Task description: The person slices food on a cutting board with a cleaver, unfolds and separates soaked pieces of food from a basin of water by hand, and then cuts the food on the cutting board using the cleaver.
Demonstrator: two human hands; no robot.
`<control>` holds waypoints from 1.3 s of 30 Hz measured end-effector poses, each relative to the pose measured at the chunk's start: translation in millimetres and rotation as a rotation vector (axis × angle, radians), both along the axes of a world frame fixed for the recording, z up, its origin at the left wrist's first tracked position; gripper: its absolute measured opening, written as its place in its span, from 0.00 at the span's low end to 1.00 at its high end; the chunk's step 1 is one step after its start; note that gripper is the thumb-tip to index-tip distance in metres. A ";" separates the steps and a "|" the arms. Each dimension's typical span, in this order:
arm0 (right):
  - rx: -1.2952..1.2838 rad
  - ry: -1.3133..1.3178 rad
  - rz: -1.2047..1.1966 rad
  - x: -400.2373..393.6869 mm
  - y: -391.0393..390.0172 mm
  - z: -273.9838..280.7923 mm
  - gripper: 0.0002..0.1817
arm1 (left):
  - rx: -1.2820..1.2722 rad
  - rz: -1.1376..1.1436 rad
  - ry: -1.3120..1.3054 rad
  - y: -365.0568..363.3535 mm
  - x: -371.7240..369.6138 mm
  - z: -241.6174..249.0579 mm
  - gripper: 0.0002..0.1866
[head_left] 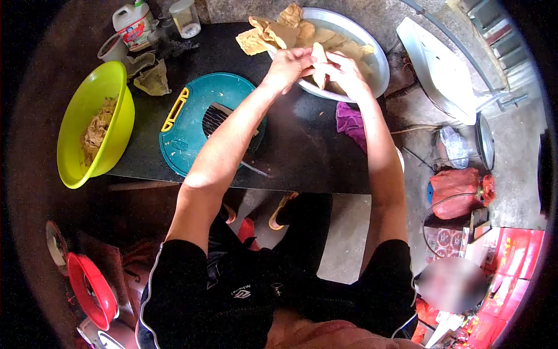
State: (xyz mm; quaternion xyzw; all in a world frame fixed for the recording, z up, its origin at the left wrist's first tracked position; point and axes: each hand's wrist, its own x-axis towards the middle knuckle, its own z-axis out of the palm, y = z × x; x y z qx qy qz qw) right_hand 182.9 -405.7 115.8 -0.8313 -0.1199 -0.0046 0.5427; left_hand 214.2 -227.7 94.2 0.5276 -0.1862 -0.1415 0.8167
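Over the big metal basin point(382, 64), both hands pinch a pale yellow folded sheet that looks like tofu skin point(319, 58). My left hand point(286, 70) has its fingers closed on the sheet's left edge. On its right side, my right hand point(344, 72) grips it with bent fingers. Cloudy liquid and more of these sheets fill the basin. A stack of drier, crinkled sheets point(282, 34) leans over its left rim. Partly hidden under my left forearm, a broad dark-bladed knife point(216, 120) lies on the round teal cutting board point(192, 139).
A lime-green basin point(70, 139) with shredded brownish strips stands at the table's left end. Behind it are a white jug point(132, 26), a clear container point(186, 20) and a rag point(153, 80). A purple cloth point(351, 123) lies beside the metal basin. At right stands a white sink point(436, 70).
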 end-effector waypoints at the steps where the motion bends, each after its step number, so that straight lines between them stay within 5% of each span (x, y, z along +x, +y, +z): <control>1: -0.025 -0.019 -0.017 3.9 -2.9 -4.4 0.22 | 0.065 0.039 -0.009 -1.7 2.3 -3.9 0.18; 4: -0.391 -0.104 -0.240 1.0 8.7 -4.8 0.18 | 0.269 0.171 0.005 -5.1 0.6 0.2 0.19; 9: -0.310 -0.186 -0.275 -22.5 35.1 19.2 0.19 | 0.524 0.147 -0.207 2.6 -17.6 30.9 0.21; 12: -0.279 -0.189 -0.258 -18.7 29.6 15.2 0.18 | 0.292 0.066 -0.117 5.2 -2.6 15.6 0.20; 19: -0.321 -0.187 -0.315 -21.1 36.6 18.9 0.16 | 0.746 0.270 -0.339 10.8 -9.9 32.4 0.17; 32: -0.292 -0.293 -0.305 -9.9 39.4 4.7 0.21 | 0.642 0.508 -0.373 7.1 -6.2 31.0 0.18; 39: -0.154 -0.294 -0.306 -11.3 45.4 19.4 0.19 | 0.674 0.420 -0.439 15.1 -3.6 29.0 0.15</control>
